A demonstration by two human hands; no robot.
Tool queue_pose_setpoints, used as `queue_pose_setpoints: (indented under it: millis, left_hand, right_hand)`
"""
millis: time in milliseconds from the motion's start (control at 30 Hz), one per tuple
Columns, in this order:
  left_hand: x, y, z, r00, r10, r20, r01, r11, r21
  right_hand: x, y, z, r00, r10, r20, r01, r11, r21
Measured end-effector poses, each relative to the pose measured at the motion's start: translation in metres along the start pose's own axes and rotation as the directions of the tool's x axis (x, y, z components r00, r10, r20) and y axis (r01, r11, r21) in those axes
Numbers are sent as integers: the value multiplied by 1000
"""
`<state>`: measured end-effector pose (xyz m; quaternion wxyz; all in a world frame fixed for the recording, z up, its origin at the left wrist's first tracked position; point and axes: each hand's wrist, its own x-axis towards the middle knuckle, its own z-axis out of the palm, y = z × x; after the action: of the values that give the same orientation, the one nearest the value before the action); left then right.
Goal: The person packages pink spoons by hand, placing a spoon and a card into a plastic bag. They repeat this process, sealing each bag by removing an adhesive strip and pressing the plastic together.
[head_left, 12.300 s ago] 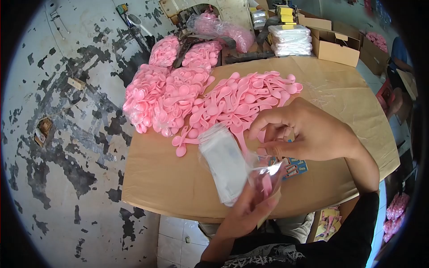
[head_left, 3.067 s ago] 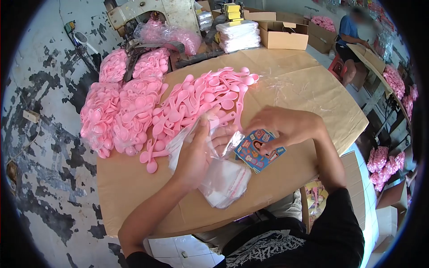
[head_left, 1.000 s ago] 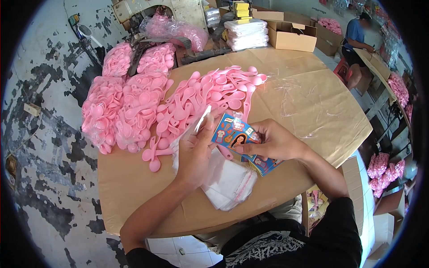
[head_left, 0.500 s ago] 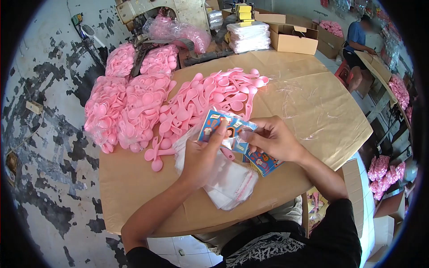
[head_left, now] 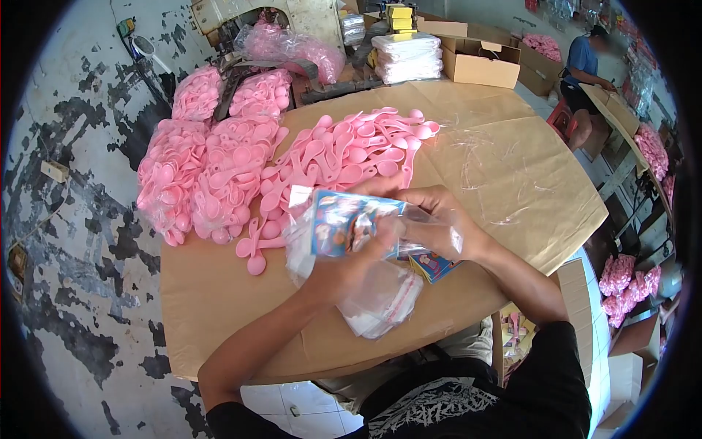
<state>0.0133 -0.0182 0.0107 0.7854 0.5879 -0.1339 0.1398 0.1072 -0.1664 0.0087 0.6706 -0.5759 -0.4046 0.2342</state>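
Between my two hands is a blue printed card (head_left: 333,230), blurred by motion, with a clear plastic bag (head_left: 447,233) around its right end. My left hand (head_left: 344,272) pinches the card's lower edge, thumb across its front. Fingers bent, my right hand (head_left: 442,208) grips the bag and reaches behind the card. Under my hands lies a stack of clear plastic bags (head_left: 384,304). A pile of blue cards (head_left: 435,268) shows partly below my right wrist. Just beyond, loose pink spoons (head_left: 344,150) are heaped on the table.
Bagged pink spoons (head_left: 172,172) crowd the left side of the brown-paper-covered table (head_left: 526,168). At the back stand a machine (head_left: 311,29), a stack of wrapped white packs (head_left: 408,60) and a cardboard box (head_left: 482,66). Far right, a person (head_left: 581,69) sits at another table.
The card has turned flatter and shifted slightly left and down. My right hand's fingers have moved behind it, and the bag's clear end now spreads over that hand.
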Motion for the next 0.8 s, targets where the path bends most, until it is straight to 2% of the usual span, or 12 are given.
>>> queue_pose_setpoints:
  millis: [67,133,167,233,267,367,467,500,600,633,700,800]
  left_hand:
    - [-2,2,1,980,120,156,-157,955,251]
    - [-3,-7,-19,996,90,-12,-83,958,276]
    - [-4,-13,-34,993,75,-96,-45,957,286]
    - [7,5,-23,978,15,-210,-61,975,-215]
    - [7,4,-28,969,13,-245,-60,981,-187]
    - [10,5,-43,954,15,-299,-49,993,-105]
    - [8,4,-45,968,-2,-249,-8,999,-40]
    - [7,2,-47,975,1,-223,-4,1000,-16]
    - [3,-3,-47,992,6,-125,2,998,64]
    - [1,-3,-48,996,7,-91,2,996,94]
    - [-1,-5,-50,989,4,-147,9,996,86]
    - [3,-4,-54,981,-11,-195,22,998,55]
  right_hand:
    - [1,3,-9,994,-46,96,55,994,-95]
    - [8,0,-18,981,-81,178,110,982,-157]
    - [15,-2,-29,989,-85,124,112,965,-237]
    - [30,-4,-60,995,-100,14,98,914,-393]
    - [33,-6,-67,993,-114,-36,84,879,-469]
    - [31,-15,-65,998,-54,34,61,667,-742]
    - [34,11,-62,944,-117,310,331,299,-895]
    - [37,22,-57,965,-59,255,261,290,-921]
    - [43,24,-57,914,-140,381,405,239,-883]
    - [44,23,-57,919,-119,376,394,238,-888]
    - [44,19,-56,929,-77,363,370,234,-899]
    - [31,-5,-69,980,-91,176,198,512,-836]
